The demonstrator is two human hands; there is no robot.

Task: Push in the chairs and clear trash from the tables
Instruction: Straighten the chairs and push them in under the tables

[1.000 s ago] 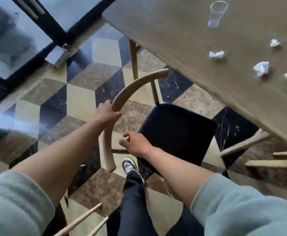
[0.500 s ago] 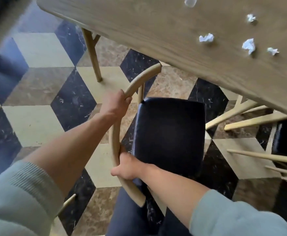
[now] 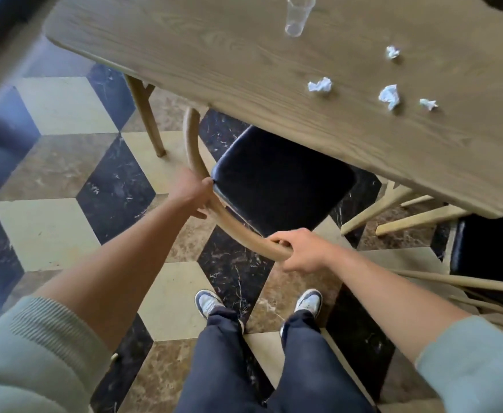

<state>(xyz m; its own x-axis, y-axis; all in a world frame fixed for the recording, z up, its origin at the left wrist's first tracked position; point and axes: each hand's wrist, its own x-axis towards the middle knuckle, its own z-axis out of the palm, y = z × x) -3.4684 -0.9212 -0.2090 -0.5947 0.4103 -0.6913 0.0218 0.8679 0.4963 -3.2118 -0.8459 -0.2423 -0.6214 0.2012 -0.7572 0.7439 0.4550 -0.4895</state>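
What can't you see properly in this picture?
Head view only:
- Front of the chair seat: hidden under the table.
- Plastic cup: rim cut off by the top edge.
- Second chair: cut off by the right edge.
- Paper balls: too small to identify further.

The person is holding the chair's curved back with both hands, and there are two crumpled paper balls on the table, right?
Not quite. Both hands, left and right, do grip the chair's curved back, but the head view shows four crumpled paper balls on the table, not two.
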